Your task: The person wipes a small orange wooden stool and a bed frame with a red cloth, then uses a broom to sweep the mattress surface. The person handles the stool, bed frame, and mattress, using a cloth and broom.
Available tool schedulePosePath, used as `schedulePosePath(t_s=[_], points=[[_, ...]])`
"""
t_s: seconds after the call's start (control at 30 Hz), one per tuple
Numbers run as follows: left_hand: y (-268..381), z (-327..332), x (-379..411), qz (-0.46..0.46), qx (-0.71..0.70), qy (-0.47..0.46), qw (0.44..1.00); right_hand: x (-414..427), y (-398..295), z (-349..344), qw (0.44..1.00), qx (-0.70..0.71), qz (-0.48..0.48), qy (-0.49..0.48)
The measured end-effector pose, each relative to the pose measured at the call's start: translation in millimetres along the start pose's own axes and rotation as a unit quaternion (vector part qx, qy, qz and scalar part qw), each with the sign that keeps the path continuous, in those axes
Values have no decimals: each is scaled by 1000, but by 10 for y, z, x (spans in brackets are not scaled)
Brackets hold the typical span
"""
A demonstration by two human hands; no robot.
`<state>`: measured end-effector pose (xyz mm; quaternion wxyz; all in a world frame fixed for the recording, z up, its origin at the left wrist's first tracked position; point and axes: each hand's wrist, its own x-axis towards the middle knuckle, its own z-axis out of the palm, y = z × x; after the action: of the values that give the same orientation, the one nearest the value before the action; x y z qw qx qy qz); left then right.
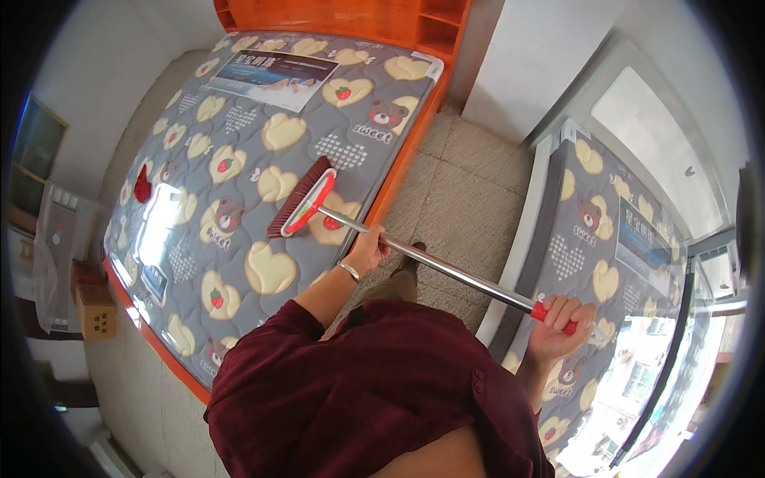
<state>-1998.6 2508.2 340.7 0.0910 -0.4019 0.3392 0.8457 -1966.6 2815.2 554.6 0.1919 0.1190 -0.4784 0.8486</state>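
Observation:
A broom with a red and white head (308, 203) and dark red bristles lies against a plastic-covered mattress (269, 134) printed with hearts and bears. Its metal handle (460, 273) runs down to the right across the gap between two beds. My left hand (372, 248), with a bracelet at the wrist, is closed round the handle near the head. At the far end, my right hand (562, 325) grips the red grip, above the second mattress (574, 257). A small red cloth-like item (143, 184) rests near the left side of the first mattress.
An orange wooden bed frame (399, 173) with a shelved headboard (340, 18) surrounds the first mattress. Tiled floor (472, 179) shows between the beds. A white pillar (526, 66) stands beyond. The right bed has a pale headboard (648, 131). At far left is a cardboard box (95, 310).

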Motion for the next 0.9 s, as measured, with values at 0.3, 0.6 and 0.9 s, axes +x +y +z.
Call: schedulePosePath(t_s=[0.3, 0.6, 0.9], points=[[353, 650, 716, 94, -70, -7, 993, 1255, 571, -226, 999, -30, 23, 39], [656, 1329, 1209, 53, -40, 6, 998, 1864, 949, -336, 989, 17, 139, -56], [94, 3057, 1253, -45, -18, -129, 990, 2658, 52, -880, 986, -114, -83, -85]])
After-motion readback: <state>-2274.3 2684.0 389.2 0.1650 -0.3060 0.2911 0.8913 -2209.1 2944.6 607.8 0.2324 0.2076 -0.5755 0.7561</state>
